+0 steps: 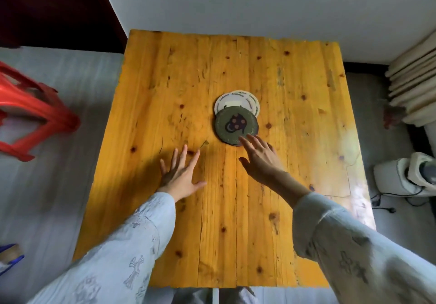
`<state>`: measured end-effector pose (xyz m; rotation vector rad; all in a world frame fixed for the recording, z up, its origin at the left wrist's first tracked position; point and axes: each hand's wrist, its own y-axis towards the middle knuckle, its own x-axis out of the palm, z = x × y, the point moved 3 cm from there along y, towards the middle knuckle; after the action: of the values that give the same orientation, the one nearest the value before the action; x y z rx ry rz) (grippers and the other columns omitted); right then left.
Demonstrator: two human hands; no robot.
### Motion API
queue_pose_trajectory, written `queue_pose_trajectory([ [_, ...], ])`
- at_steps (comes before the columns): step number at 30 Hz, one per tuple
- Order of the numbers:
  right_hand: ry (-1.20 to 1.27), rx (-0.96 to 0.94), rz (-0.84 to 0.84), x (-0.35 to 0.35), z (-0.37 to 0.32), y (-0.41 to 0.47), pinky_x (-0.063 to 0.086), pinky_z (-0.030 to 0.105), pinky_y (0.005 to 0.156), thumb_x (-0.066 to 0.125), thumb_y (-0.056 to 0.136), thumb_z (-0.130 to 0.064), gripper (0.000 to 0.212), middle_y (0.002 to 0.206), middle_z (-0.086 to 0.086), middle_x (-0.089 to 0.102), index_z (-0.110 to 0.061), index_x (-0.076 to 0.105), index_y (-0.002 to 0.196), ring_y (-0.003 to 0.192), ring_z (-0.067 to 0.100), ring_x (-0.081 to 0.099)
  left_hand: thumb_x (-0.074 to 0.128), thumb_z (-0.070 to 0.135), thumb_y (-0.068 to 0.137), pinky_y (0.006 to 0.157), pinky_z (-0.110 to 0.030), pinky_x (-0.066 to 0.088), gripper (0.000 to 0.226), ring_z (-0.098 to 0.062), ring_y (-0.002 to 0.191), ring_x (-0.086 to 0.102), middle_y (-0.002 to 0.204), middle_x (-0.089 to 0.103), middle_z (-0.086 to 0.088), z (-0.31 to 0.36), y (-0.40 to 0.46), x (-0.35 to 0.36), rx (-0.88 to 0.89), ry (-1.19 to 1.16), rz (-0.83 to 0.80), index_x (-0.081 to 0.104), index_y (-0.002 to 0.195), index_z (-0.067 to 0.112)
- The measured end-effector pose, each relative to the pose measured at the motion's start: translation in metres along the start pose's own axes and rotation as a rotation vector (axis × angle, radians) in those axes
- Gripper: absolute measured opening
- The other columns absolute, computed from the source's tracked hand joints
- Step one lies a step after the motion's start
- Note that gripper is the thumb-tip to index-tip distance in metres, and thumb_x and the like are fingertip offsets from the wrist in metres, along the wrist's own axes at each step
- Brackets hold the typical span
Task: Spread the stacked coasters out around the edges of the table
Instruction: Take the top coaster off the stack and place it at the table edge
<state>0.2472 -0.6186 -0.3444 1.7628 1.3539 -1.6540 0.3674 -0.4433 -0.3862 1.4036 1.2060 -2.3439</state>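
Observation:
A loose stack of round coasters lies near the middle of the wooden table. The top one is a dark green coaster with a dark figure printed on it. Beneath it, fanned out toward the far side, show two cream coasters with lettering round the rim. My right hand reaches over the table with fingers spread, its fingertips at the near edge of the green coaster. My left hand hovers flat and open to the left of the stack, holding nothing.
A red plastic stool stands on the floor left of the table. On the right are a white radiator and a white appliance with a cable. A wall runs along the table's far edge.

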Motion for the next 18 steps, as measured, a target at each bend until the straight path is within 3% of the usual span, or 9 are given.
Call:
queue_pose_trajectory([
  [4, -0.037, -0.002, -0.066, 0.008, 0.01, 0.034, 0.017, 0.054, 0.118, 0.047, 0.093, -0.034, 0.067, 0.159, 0.01, 0.012, -0.021, 0.01, 0.147, 0.147, 0.029, 0.008, 0.056, 0.06, 0.073, 0.104, -0.066, -0.013, 0.102, -0.026, 0.135, -0.032, 0.146, -0.038, -0.002, -0.01, 0.018, 0.018, -0.008, 0.052, -0.101, -0.021, 0.137, 0.038],
  [11, -0.074, -0.041, -0.071, 0.025, 0.008, 0.081, 0.011, 0.047, 0.12, 0.049, 0.089, -0.047, 0.076, 0.16, 0.011, 0.0, -0.021, 0.008, 0.148, 0.147, 0.029, 0.0, 0.055, 0.063, 0.071, 0.102, -0.068, -0.011, 0.108, -0.023, 0.127, -0.04, 0.136, -0.047, 0.002, -0.023, 0.025, 0.035, 0.004, 0.092, -0.073, -0.04, 0.119, 0.043],
  [18, -0.178, -0.044, 0.005, 0.036, 0.01, 0.085, 0.024, 0.05, 0.115, 0.054, 0.087, -0.044, 0.076, 0.158, 0.014, 0.014, -0.017, 0.015, 0.146, 0.145, 0.032, 0.013, 0.054, 0.059, 0.073, 0.103, -0.067, -0.011, 0.109, -0.022, 0.126, -0.042, 0.135, -0.049, 0.002, -0.022, 0.023, 0.037, -0.027, 0.1, -0.078, -0.045, 0.115, 0.043],
])
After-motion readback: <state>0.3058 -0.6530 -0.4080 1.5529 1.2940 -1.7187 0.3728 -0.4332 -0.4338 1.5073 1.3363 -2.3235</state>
